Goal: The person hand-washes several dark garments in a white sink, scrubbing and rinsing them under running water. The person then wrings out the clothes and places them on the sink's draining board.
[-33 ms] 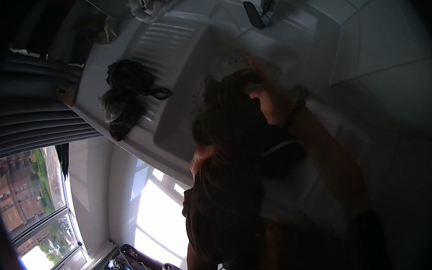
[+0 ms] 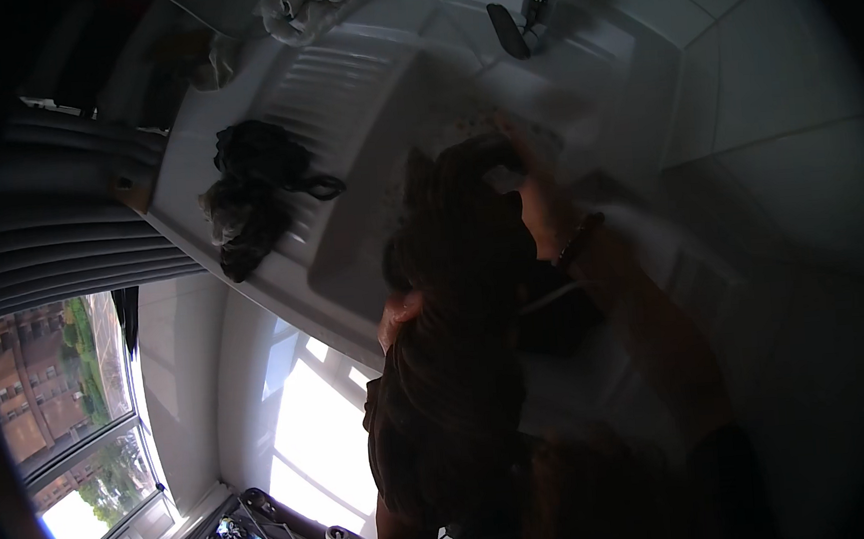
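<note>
In front of me hangs a long, folded, dark brown mass that looks like cloth (image 2: 460,237), over the white sink basin. My right hand (image 2: 539,197), a beaded bracelet at its wrist, curls round the upper right edge of it. My left hand (image 2: 400,315) shows at the left side, its fingers bent against the folds. More of the brown mass hides my left forearm and most of that palm. A darker piece with a pale edge (image 2: 555,311) lies under my right wrist. Deep shade blurs the fingertips and the basin floor.
Dark wet-looking cloths (image 2: 256,187) lie bunched on the ribbed washboard (image 2: 324,82) left of the basin. A metal tap (image 2: 534,7) stands at the far side, with pale cloth (image 2: 308,3) at the far left. A grey curtain (image 2: 79,229) and window are on the left.
My right hand and wrist have turned slightly, the bracelet showing more plainly. My left hand has shifted a little to the left, and the upper folds have moved slightly.
</note>
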Available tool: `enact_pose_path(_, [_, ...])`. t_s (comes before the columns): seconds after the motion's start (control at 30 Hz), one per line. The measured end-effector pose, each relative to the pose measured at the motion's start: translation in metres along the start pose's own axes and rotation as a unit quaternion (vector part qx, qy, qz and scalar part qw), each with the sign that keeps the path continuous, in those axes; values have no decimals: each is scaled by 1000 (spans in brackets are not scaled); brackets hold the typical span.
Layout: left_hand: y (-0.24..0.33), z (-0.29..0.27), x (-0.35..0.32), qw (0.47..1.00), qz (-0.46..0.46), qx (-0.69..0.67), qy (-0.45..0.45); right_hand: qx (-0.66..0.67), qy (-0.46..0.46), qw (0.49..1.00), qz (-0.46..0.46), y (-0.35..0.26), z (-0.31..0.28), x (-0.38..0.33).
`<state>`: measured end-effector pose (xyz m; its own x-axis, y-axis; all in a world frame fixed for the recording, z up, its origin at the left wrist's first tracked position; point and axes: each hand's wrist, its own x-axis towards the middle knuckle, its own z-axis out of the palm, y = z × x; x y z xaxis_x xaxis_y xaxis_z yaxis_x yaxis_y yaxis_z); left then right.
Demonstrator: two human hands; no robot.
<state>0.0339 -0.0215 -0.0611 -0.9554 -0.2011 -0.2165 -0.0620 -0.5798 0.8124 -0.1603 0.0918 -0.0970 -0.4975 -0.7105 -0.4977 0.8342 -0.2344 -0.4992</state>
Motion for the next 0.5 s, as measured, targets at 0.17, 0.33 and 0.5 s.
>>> enact_pose_path(0.17, [-6, 11, 4, 999, -34, -31, 10, 176, -45, 973, -144, 49, 8, 4])
enact_pose_path(0.33, [-13, 7, 6, 998, -46, -38, 12, 231, -157, 937, -208, 53, 23, 0])
enact_pose_path(0.5, [-15, 7, 15, 995, -67, -69, 14, -58, -192, 965, -170, 23, 21, -24])
